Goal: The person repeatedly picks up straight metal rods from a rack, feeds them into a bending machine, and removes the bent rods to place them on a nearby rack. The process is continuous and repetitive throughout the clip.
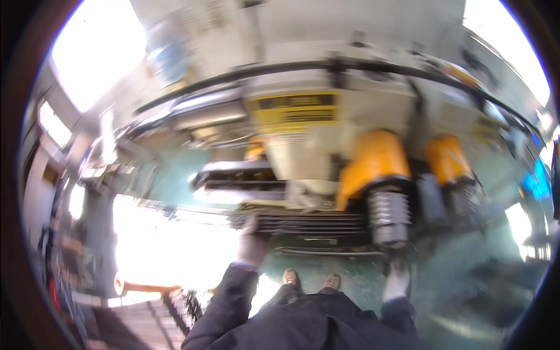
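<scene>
Motion blurs the whole head view. My left hand, pale and perhaps gloved, is raised at the left end of a stack of long dark strips. It seems to touch the strips, but its fingers are too smeared to show a grip. Lower down on the right is my right hand, just below a ridged metal spindle. Something dark lies by its fingertips, and I cannot make out whether it is held. Above the spindle sits an orange machine housing. Dark sleeves cover both my arms.
A pale machine body bears a yellow-and-black label. Beside it stands a second orange housing. A dark rail runs across above. My shoes stand on a green floor. A brown roller-like piece lies at lower left.
</scene>
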The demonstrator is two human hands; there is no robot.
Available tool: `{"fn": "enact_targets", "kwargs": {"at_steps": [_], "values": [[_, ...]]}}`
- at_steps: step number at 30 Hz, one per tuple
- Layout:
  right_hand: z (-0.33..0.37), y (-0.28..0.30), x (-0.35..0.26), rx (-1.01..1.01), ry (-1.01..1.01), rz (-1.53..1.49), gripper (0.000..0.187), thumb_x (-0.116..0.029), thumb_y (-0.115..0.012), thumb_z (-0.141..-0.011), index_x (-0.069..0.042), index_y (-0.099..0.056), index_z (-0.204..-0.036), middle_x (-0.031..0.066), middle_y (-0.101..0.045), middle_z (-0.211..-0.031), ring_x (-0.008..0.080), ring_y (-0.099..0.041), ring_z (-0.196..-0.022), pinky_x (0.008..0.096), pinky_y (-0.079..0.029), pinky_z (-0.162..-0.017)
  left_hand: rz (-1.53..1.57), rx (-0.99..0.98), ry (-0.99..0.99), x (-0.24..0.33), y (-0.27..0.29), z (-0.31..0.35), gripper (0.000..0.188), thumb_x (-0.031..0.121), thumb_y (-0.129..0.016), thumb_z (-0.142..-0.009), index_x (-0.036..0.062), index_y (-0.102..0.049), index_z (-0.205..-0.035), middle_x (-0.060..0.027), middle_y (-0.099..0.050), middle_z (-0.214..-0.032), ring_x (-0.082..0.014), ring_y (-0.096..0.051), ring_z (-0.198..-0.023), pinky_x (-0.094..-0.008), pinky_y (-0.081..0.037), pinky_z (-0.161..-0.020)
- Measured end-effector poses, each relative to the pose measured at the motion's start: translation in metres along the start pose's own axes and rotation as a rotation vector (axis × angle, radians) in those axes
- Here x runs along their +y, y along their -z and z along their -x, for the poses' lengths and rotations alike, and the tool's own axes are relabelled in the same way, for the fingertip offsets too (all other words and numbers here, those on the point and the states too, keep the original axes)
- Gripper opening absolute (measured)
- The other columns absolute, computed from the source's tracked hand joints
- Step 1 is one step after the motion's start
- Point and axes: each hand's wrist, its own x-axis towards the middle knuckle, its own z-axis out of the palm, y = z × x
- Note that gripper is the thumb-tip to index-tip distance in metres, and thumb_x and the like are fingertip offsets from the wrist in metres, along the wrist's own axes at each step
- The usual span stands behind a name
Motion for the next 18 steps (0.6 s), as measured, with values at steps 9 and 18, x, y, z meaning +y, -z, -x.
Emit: {"fn": "enact_targets", "kwargs": {"at_steps": [9, 18], "values": [[0.036, 0.065, 0.104, -0.368, 1.257, 1.281, 0.03, -0.011, -0.061, -0.104, -0.005, -0.081, -0.125, 0.0246, -0.08, -0.106, 0.0382, -0.078, -0.094, 0.048, -0.061, -0.083, 0.377, 0.153, -0.25, 0.15, 0.145, 0.015, 0.042, 0.027, -0.049, -0.119, -0.0079, -0.063, -0.137, -0.0222, -0.074, -0.129, -0.0386, -0.069, -0.124, -0.0536, -0.053, -0.117], [0.09, 0.115, 0.231, -0.562, 0.886, 1.585, 0.025, -0.019, -0.063, -0.101, -0.01, -0.082, -0.112, 0.0222, -0.079, -0.099, 0.0365, -0.074, -0.077, 0.0523, -0.056, -0.066, 0.361, 0.43, -0.526, 0.341, 0.376, 0.005, 0.019, 0.021, -0.062, -0.113, 0.0037, -0.07, -0.114, -0.01, -0.076, -0.107, -0.0275, -0.076, -0.098, -0.0463, -0.067, -0.091]]}}
